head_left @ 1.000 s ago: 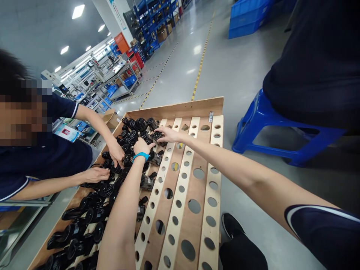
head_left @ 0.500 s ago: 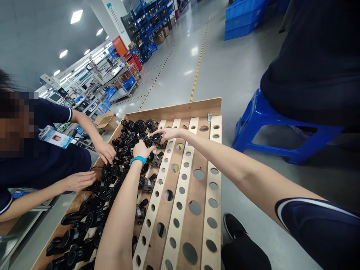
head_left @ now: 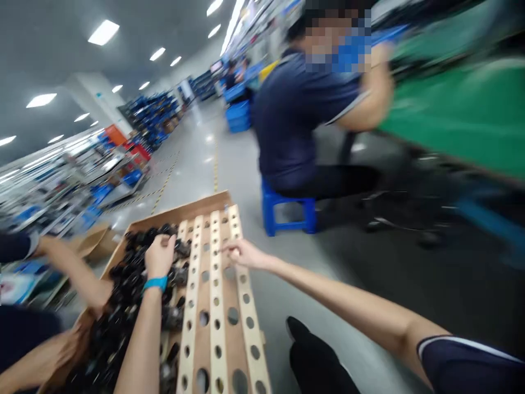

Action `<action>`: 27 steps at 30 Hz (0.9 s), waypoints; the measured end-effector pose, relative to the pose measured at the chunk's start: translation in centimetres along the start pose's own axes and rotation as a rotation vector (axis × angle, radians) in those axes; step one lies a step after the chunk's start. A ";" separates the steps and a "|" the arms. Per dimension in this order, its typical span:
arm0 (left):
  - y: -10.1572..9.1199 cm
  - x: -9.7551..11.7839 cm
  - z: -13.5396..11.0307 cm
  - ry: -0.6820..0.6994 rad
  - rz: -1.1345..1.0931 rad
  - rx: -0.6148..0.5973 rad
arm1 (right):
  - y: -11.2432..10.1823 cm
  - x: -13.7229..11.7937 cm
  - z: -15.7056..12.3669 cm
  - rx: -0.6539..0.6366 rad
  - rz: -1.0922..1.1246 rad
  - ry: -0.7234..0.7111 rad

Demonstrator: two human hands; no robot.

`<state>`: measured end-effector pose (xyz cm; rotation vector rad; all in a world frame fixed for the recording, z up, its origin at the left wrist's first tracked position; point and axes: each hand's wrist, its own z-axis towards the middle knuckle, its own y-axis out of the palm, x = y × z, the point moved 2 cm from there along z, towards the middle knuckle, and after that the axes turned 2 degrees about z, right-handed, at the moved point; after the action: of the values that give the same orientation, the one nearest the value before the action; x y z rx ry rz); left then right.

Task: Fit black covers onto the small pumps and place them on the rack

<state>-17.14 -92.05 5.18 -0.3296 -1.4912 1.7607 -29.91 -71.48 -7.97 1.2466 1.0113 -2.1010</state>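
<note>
My left hand (head_left: 159, 256), with a blue band at the wrist, is over the black units in the wooden crate (head_left: 180, 210). Its fingers are curled, and whatever they may hold is hidden. Just right of it, a black pump-like unit (head_left: 181, 249) lies on the slats. My right hand (head_left: 245, 253) hovers above the right-hand slats with its index finger stretched out to the left and nothing visible in it. Dark units with coiled cables (head_left: 123, 290) crowd the crate's left side, blurred by motion.
Pale slats with round holes (head_left: 216, 284) run along the crate. A co-worker's arms (head_left: 82, 273) reach in at the left. Another person (head_left: 291, 109) sits on a blue stool (head_left: 287, 219) beside a green-topped bench (head_left: 459, 115). A cardboard box (head_left: 96, 243) stands behind the crate.
The view has swung right, bringing the seated person and bench into sight. My right hand has left the black unit and moved right over the slats. The co-worker's hands are lower.
</note>
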 end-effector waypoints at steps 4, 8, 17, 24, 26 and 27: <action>1.8 8.0 -2.9 0.261 -0.259 -0.130 | -7.3 -2.9 -15.4 0.175 -0.233 0.080; 6.7 20.9 -8.6 0.480 -0.445 -0.369 | -14.8 -7.9 -30.2 0.353 -0.513 0.208; 3.6 49.1 -42.3 1.381 -0.914 -0.882 | -27.8 -24.6 -63.9 1.150 -1.154 0.772; -2.8 57.2 -66.7 2.128 -0.828 -0.696 | -25.3 -31.0 -85.9 1.470 -1.337 1.333; -4.2 58.8 -72.5 2.266 -0.787 -0.640 | -24.2 -30.7 -88.6 1.426 -1.343 1.398; -4.7 59.6 -75.2 2.335 -0.760 -0.606 | -23.8 -30.5 -89.5 1.403 -1.346 1.416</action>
<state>-5.83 3.35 5.74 -1.2237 -0.0554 -0.3260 13.76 15.39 -0.26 4.0116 0.6678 -2.7083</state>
